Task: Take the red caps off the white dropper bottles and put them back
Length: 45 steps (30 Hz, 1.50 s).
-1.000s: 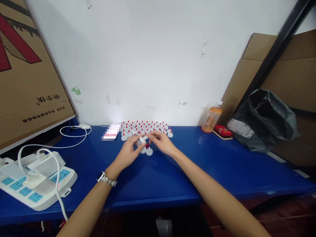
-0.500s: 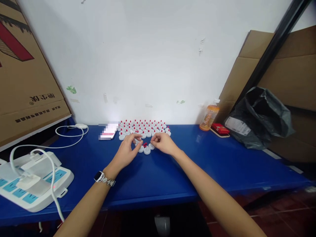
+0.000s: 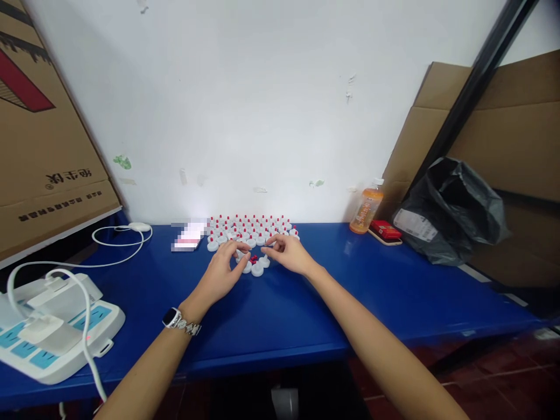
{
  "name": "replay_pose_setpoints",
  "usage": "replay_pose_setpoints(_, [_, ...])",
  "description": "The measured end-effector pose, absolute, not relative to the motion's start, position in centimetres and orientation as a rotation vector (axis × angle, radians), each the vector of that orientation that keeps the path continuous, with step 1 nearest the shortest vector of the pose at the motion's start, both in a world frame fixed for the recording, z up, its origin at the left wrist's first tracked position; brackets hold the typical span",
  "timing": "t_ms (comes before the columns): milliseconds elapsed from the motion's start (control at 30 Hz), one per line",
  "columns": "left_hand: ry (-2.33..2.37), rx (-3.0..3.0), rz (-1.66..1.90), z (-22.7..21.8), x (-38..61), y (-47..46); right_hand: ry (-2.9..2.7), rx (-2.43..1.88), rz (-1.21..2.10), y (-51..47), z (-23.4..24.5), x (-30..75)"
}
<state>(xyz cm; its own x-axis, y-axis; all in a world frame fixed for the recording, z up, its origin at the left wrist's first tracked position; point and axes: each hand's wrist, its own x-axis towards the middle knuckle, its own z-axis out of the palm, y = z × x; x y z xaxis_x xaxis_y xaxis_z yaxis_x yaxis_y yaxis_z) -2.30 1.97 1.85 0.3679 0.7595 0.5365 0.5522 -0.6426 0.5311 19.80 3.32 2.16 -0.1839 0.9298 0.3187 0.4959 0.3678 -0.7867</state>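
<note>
One blue table (image 3: 266, 326); left hand (image 3: 222, 271), right hand (image 3: 292, 255), fingers (image 3: 275, 239) half-curled, hold unclear; at least three white caps (image 3: 257, 270) between

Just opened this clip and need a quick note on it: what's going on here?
A person has both hands over small white caps on a blue table. The left hand curves beside a few loose caps; the right hand is close on their other side, its thumb and fingers drawn together. Whether either holds a piece is too small to tell. Small red pieces lie between the hands. Beyond them stand rows of red-tipped white caps.
</note>
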Motion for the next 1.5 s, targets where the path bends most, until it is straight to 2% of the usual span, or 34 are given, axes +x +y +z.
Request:
replay_pose_setpoints(500, [1.142,2.35,1.196,2.2,-2.3,1.6,-1.882,-1.142,0.757,3.2,1.6,19.1])
replay_pose_setpoints(667, [1.117,2.346,1.325,2.6,-2.1,1.7,-1.779,-1.238,0.512,4.2,1.2,20.1])
replay_pose_setpoints(933, [1.03,2.52,1.468,4.8,-0.2,3.0,-1.998,-1.557,-0.084,6.0,2.7,19.3])
replay_pose_setpoints(1000, [1.047,2.527,1.51,4.7,0.1,3.5,-2.057,-1.647,-0.148,6.4,3.3,18.9])
replay_pose_setpoints(1200, [1.101,2.535,1.502,3.3,-0.6,3.7,-2.143,-1.653,-0.086,7.2,3.4,18.9])
replay_pose_setpoints(1367, [1.13,2.506,1.523,3.4,-1.3,3.3,-2.065,-1.486,-0.016,6.8,3.1,19.2])
replay_pose_setpoints(1500, [1.124,2.529,1.58,3.7,-1.7,3.0,-1.74,-1.157,0.408,5.8,3.7,18.5])
